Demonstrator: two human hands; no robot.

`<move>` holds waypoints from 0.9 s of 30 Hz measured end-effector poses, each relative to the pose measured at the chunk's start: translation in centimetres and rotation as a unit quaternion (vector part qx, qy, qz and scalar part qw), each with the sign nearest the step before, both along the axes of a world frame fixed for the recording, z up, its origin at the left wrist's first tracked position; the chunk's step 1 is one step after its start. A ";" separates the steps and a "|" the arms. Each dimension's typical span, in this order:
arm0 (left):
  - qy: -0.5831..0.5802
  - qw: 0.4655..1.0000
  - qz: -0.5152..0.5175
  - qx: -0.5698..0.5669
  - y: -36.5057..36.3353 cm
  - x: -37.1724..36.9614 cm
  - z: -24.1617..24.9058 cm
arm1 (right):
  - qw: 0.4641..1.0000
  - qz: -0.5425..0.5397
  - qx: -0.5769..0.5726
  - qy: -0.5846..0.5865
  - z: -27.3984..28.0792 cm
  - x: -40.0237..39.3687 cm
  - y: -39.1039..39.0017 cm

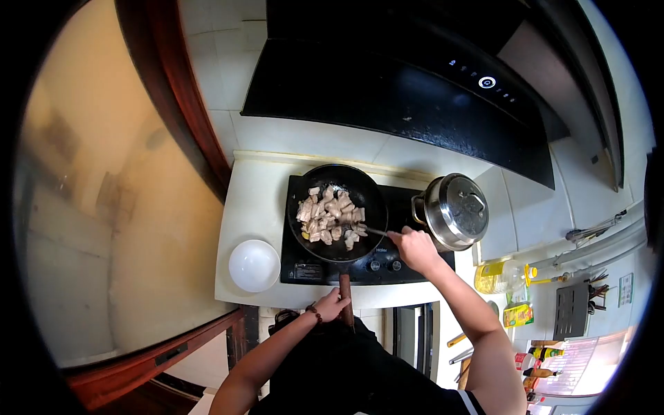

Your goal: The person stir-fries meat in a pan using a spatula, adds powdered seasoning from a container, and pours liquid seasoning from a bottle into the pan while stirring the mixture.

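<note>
A black wok [377, 200] sits on the left side of the black stove, with pale chunks of meat [325, 211] spread across its bottom. My left hand [330, 305] is closed around the wok's brown wooden handle [346, 287], which points toward my body. In my right hand [416, 250], to the right of the wok, is a spatula [375, 231]. Its thin shaft reaches over the rim, and its far end is among the meat, blurred and partly hidden.
A lidded steel pot [456, 211] stands right of the wok, close to my right hand. On the left counter is a white bowl [254, 265]. A range hood [394, 97] overhangs the back. An oil bottle [494, 277] and hanging utensils line the right side.
</note>
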State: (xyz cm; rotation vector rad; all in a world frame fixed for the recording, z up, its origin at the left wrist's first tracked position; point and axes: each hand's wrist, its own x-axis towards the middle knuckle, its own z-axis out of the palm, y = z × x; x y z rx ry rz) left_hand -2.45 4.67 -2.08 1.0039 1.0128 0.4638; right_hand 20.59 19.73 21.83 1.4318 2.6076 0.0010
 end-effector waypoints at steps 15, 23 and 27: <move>0.008 1.000 0.011 -0.008 -0.3 0.1 -0.8 | 0.994 0.105 0.018 -0.023 -1.7 -5.4 2.2; 0.017 1.000 -0.002 0.019 -0.2 0.2 -1.5 | 0.996 0.035 -0.011 -0.085 6.6 2.5 -0.9; 0.001 1.000 0.003 0.006 0.0 0.2 -1.1 | 0.992 0.055 -0.041 -0.104 7.1 2.7 -2.6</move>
